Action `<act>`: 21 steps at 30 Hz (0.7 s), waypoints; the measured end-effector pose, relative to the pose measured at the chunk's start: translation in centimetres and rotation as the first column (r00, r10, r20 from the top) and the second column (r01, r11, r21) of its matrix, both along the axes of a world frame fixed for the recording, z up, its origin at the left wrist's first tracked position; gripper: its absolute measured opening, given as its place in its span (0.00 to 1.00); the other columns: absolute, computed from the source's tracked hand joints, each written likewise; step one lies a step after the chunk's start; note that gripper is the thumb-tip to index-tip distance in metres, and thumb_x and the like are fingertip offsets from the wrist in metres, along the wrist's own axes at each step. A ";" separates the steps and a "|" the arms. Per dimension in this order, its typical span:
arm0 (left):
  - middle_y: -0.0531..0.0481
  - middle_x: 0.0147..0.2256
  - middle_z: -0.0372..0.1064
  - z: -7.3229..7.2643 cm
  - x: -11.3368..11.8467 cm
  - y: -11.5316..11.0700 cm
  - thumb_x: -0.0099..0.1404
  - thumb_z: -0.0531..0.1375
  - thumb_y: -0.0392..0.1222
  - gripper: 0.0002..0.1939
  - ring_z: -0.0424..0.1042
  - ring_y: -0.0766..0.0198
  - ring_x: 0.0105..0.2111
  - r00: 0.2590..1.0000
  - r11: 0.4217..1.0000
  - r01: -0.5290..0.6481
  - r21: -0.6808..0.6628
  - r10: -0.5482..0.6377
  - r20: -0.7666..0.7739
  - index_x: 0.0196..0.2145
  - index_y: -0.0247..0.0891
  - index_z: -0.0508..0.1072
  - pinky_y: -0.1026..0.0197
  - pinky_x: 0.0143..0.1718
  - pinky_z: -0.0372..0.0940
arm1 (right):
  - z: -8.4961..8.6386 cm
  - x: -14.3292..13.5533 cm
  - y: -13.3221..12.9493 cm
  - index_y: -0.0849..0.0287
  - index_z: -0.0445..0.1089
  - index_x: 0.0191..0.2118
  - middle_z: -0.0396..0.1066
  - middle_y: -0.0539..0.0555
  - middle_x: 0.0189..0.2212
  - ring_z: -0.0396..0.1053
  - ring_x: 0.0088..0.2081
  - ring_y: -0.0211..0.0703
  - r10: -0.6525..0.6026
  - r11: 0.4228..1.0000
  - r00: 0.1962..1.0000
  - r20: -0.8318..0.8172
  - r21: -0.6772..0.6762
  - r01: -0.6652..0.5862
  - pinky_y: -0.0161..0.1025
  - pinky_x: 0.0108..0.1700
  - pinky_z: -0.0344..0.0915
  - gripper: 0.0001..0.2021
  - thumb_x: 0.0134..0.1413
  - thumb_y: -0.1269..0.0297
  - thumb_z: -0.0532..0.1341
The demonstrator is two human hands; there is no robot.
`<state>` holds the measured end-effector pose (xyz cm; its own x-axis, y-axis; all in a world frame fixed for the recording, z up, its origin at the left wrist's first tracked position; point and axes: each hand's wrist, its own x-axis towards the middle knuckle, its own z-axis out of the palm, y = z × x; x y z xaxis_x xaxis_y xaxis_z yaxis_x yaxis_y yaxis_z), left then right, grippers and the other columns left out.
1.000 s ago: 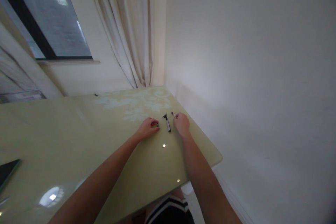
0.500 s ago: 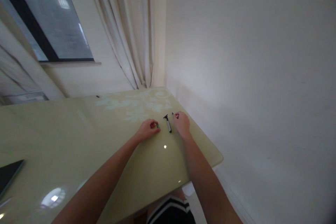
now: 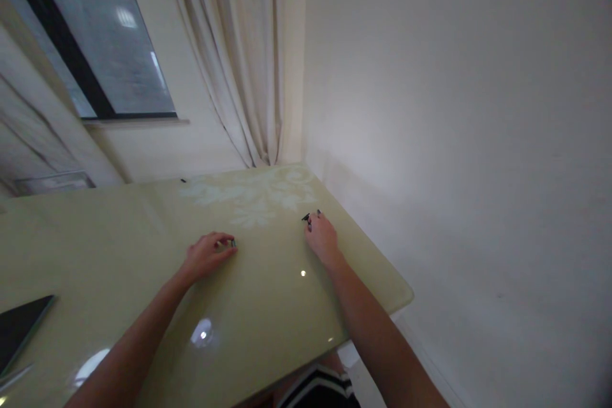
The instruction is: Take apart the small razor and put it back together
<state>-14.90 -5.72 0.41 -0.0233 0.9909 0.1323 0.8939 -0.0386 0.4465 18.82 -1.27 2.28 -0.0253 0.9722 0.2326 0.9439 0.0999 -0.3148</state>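
My left hand (image 3: 205, 255) is over the left-middle of the glossy table, pinching a small dark greenish piece (image 3: 234, 243) between thumb and fingertips. It looks like a short cylinder, but its kind is too small to make out. Farther right, my right hand (image 3: 322, 237) is closed around a razor (image 3: 306, 217). The razor's dark head sticks out to the left of my fingers, while its handle is mostly hidden by them. Another small dark bit (image 3: 319, 211) shows at my right fingertips.
The pale green table (image 3: 268, 306) has a floral pattern and meets the white wall on the right. A dark flat object (image 3: 23, 328) lies at its left edge. A tiny black item (image 3: 183, 180) is near the back edge. Curtains (image 3: 239, 64) hang behind.
My left hand has moved left, away from the razor, with the small piece still pinched. My right hand has shifted slightly left onto the razor, covering its handle.
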 end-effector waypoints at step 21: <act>0.41 0.39 0.77 -1.2 -7.7 -2.4 0.57 0.59 0.61 0.30 0.76 0.51 0.39 0.987 0.997 -0.046 0.059 0.036 0.159 0.48 0.38 0.81 0.53 0.44 0.70 | -1.0 -19.3 -2.6 0.59 0.71 0.44 0.72 0.56 0.41 0.69 0.41 0.45 0.402 0.907 0.871 -0.283 -0.011 -0.422 0.38 0.44 0.63 0.11 0.55 0.69 0.62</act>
<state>-22.58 -8.15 -0.75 -0.0895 0.9787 0.1847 0.8139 -0.0350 0.5799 -0.52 -3.88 1.28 -0.3735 0.9014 0.2191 0.7005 0.4289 -0.5704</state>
